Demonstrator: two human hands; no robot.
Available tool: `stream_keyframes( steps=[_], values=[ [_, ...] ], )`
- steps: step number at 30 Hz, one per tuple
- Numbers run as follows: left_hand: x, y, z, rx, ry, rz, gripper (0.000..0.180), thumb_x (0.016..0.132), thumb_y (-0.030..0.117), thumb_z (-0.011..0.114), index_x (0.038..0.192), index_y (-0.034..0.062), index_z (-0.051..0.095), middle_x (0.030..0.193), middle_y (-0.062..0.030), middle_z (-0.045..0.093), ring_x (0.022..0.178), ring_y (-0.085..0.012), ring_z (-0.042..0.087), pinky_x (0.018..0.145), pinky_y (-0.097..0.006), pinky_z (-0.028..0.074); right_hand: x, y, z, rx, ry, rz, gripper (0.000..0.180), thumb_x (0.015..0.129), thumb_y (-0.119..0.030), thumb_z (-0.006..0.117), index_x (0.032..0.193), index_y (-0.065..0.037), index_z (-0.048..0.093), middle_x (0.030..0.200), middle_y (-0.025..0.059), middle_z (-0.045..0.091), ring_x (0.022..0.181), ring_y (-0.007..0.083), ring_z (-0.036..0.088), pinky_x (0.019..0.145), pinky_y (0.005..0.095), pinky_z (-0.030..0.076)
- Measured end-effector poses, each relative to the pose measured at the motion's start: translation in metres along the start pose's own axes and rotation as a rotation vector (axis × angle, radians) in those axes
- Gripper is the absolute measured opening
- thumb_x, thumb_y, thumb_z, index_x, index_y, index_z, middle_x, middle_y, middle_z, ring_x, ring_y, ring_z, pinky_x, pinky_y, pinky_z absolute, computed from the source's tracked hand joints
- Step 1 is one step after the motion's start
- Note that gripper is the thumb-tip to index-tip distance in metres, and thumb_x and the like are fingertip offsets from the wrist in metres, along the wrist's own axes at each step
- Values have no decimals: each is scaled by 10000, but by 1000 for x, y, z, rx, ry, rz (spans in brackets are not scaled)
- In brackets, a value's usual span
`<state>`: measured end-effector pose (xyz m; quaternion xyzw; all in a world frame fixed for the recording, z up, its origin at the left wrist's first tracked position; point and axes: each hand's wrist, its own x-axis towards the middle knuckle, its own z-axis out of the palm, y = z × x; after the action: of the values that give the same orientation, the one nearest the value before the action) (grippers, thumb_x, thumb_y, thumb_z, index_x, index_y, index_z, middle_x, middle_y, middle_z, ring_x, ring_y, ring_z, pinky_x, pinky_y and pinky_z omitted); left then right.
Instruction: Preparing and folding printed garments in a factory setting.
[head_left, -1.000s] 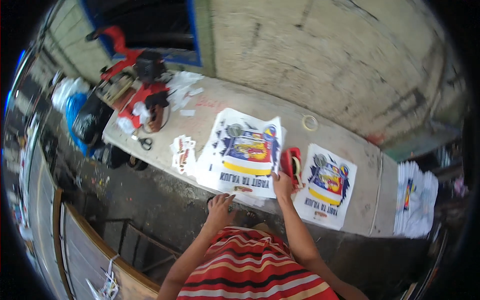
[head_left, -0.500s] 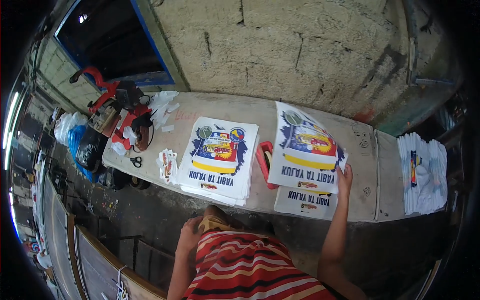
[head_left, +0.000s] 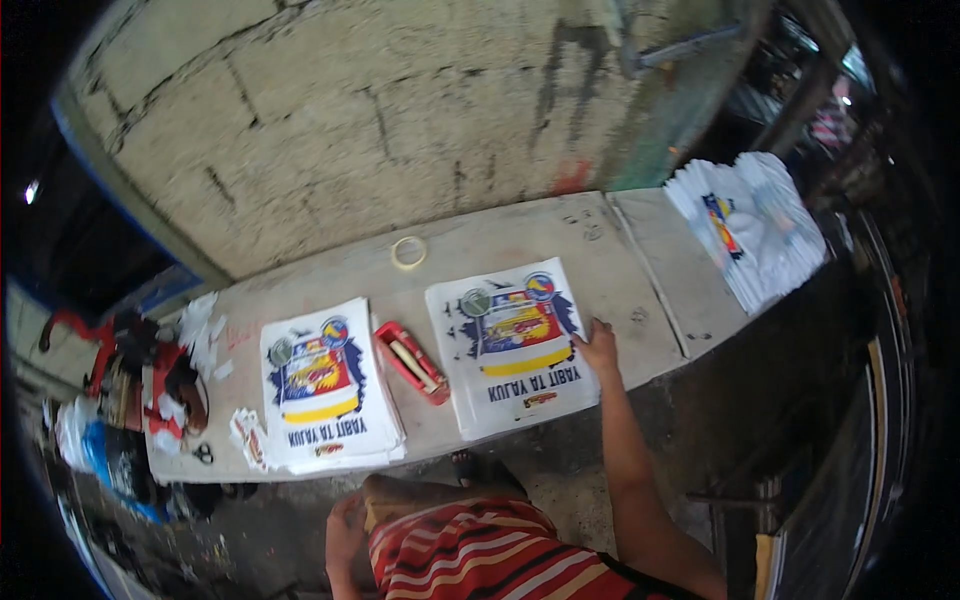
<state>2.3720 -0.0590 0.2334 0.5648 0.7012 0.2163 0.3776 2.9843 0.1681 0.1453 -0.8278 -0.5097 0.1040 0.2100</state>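
My right hand [head_left: 597, 347] is at the right edge of a white printed sheet [head_left: 515, 335], its thumb over the edge and its fingers closed there. That sheet lies flat on a stack, its blue, red and yellow print upside down to me. Low at my left side, my left hand [head_left: 345, 530] rests against my thigh, holding nothing, with its fingers loosely extended. A second stack of matching sheets [head_left: 318, 385] lies to the left. Between the stacks sits a red stapler-like tool [head_left: 410, 362] with a pale bar along it.
Beyond the stacks lies a roll of tape [head_left: 408, 253]. Black scissors [head_left: 203, 453] and small printed labels [head_left: 249, 438] are at the table's left, near a red machine [head_left: 95, 350]. Folded white bags [head_left: 750, 230] are piled on the far right. A block wall [head_left: 400, 130] stands behind.
The raised sheet has come down flat onto the right stack, with my right hand still at its edge. My view has turned right, bringing the tape roll into sight.
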Motion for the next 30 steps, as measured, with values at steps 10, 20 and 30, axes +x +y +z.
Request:
stream_keyframes(
  steps=[10, 20, 30],
  values=[
    [-9, 3, -7, 39, -13, 56, 352, 897, 151, 663, 1204, -18, 624, 1058, -187, 687, 1010, -281, 670, 882, -370, 512, 21, -5, 59, -126, -39, 58, 742, 730, -358, 786, 1339, -50, 496, 1228, 251, 560, 1179, 468, 506, 1015, 532, 430],
    [3, -50, -74, -46, 83, -118, 369, 892, 200, 670, 1221, 36, 631, 1158, -203, 654, 1075, -349, 632, 932, -403, 490, -85, -160, -17, 780, 40, -258, 108, 849, 19, 602, 927, -24, 541, 1042, 142, 582, 1025, 254, 561, 934, 354, 451],
    [85, -54, -167, -152, 156, 130, 309, 900, 82, 655, 1199, 13, 618, 1137, -170, 672, 1004, -308, 659, 859, -396, 516, -284, -452, -21, 2151, -1289, 87, 144, 803, -226, 538, 782, -134, 428, 909, 61, 486, 934, 238, 479, 759, 395, 418]
  ],
)
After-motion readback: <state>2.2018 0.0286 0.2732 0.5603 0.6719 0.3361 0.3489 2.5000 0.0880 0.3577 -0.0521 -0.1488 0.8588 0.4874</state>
